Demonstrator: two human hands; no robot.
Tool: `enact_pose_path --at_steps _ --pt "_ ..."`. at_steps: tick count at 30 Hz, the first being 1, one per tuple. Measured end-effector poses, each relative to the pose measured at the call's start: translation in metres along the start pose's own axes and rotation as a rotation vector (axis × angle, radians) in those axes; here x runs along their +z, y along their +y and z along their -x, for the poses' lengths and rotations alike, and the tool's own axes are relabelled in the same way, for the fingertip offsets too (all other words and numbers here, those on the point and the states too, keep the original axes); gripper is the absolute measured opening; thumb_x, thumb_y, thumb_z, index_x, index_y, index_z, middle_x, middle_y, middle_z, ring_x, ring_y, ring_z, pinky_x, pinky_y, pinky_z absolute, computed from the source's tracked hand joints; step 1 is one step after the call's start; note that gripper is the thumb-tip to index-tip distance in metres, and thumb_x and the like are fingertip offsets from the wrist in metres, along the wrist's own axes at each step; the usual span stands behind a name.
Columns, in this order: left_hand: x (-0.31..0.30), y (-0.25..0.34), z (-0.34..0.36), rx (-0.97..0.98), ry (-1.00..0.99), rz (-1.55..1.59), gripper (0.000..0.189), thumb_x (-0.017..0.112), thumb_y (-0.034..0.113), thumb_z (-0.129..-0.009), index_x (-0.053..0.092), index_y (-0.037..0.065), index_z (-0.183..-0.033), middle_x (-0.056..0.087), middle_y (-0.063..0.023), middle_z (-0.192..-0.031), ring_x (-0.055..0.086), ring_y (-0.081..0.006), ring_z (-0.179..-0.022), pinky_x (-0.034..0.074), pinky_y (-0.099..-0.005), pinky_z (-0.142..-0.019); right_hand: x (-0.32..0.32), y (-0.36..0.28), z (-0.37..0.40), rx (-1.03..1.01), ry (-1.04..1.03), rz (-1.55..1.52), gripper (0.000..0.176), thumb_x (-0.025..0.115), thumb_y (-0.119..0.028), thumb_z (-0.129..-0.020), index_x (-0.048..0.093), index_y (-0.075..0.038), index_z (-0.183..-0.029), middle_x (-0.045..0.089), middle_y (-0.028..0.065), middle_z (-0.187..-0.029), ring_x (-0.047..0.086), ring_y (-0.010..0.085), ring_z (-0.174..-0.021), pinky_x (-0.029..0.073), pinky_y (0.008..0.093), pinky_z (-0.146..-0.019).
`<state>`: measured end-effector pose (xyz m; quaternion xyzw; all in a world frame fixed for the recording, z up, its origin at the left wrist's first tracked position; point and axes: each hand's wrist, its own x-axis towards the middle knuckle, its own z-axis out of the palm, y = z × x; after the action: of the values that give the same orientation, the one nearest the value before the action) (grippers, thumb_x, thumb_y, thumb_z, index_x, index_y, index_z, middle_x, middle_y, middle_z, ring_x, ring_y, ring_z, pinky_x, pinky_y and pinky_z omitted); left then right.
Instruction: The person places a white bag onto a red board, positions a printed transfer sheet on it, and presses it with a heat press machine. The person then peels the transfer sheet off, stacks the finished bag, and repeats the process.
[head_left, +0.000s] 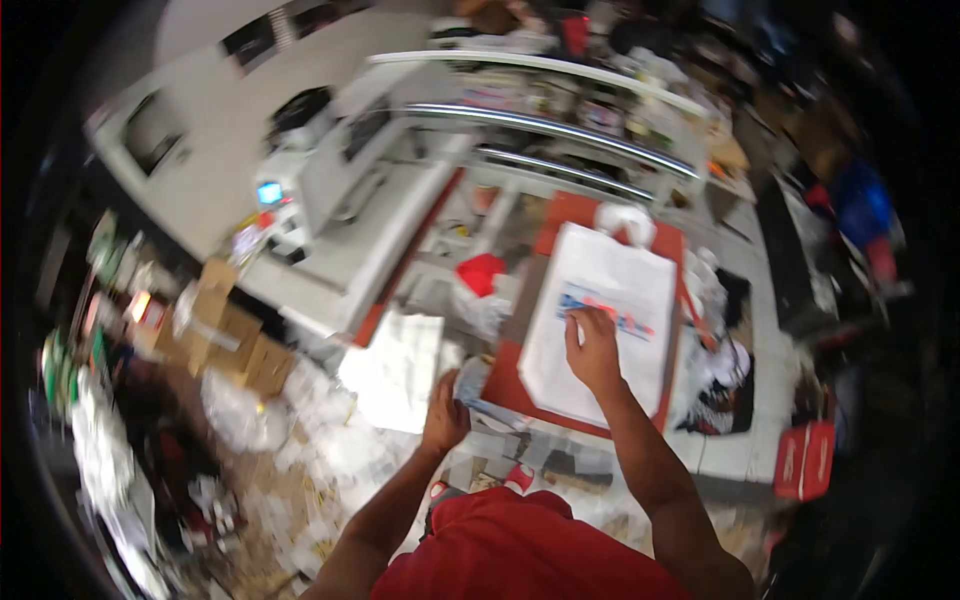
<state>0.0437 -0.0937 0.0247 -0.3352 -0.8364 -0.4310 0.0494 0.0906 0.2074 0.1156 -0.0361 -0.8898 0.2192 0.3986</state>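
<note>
A white bag [606,282] with a looped handle [628,222] lies flat on a red-and-brown board [508,362]. Blue and red print runs across its middle. My right hand [594,352] is over that print, fingers bent and a little apart, with nothing seen in them. To the left and lower down, my left hand [446,418] is closed, fingers curled, beside a pile of white sheets or bags [395,370]. What it holds, if anything, I cannot make out.
A white machine [330,190] with a small lit screen [269,193] stands left of the board, metal rollers [560,128] behind. Clear plastic and dark cloth [735,395] lie on the right. Cardboard boxes [225,330] and plastic scraps cover the left floor. A red box [804,460] is at right.
</note>
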Motion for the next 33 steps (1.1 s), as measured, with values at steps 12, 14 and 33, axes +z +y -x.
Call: enact_pose_path --at_steps 12,14,33 --pt "-0.122 -0.01 0.439 -1.08 0.179 -0.354 0.043 0.05 0.004 -0.077 0.057 0.002 -0.119 0.058 -0.025 -0.117 0.054 -0.0402 -0.115 0.045 -0.044 -0.099 0.351 -0.293 -0.203 -0.367 -0.488 -0.282 0.044 0.058 -0.02 -0.083 0.052 0.002 -0.121 0.054 0.0242 -0.12 0.059 0.0403 -0.109 0.05 0.0467 -0.091" --pt "-0.116 -0.003 0.5 -1.212 0.14 -0.41 0.039 0.054 0.009 -0.076 0.061 0.002 -0.114 0.062 -0.026 -0.109 0.056 -0.0409 -0.111 0.047 -0.0435 -0.097 0.349 -0.312 -0.212 -0.256 -0.688 -0.073 0.047 0.055 -0.022 -0.085 0.049 0.001 -0.126 0.052 0.0221 -0.125 0.053 0.0382 -0.12 0.046 0.0456 -0.101" --pt "-0.229 -0.269 0.562 -0.972 -0.466 -0.259 0.023 0.06 0.027 -0.082 0.072 0.012 -0.096 0.071 -0.0144 -0.103 0.068 -0.0274 -0.094 0.055 -0.0375 -0.084 0.166 -0.239 -0.099 0.261 -0.306 0.29 0.047 0.055 -0.047 -0.092 0.062 -0.002 -0.101 0.064 0.0191 -0.106 0.062 0.0382 -0.099 0.051 0.0478 -0.083"
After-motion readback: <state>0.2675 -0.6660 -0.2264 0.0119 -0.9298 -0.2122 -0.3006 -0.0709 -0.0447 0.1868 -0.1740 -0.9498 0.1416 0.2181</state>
